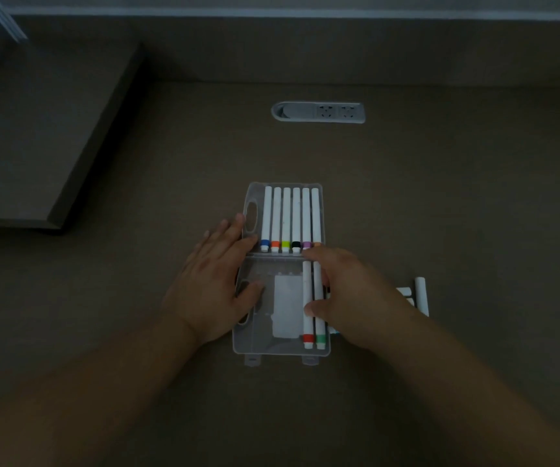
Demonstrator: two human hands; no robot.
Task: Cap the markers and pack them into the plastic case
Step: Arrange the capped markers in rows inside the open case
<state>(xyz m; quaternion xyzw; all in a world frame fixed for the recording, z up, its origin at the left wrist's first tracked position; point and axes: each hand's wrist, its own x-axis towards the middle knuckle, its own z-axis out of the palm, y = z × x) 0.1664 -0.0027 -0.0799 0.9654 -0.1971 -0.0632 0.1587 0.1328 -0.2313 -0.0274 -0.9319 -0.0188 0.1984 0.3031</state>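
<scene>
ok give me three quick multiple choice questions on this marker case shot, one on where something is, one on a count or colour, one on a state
1. Where does the power socket strip sit?
A. beyond the plastic case, set into the desk
B. inside the case
C. under the left hand

2. How many markers lie in the far half of the case?
A. two
B. six
C. ten

3. What state is the case in?
A. latched shut
B. open flat, both halves showing
C. standing on edge

Answers:
1. A, the strip lies further up the desk than the case.
2. B, six white barrels lie side by side, from the blue marker rightwards.
3. B, the near half shows the red marker and green marker, with the left hand and right hand on it.
</scene>
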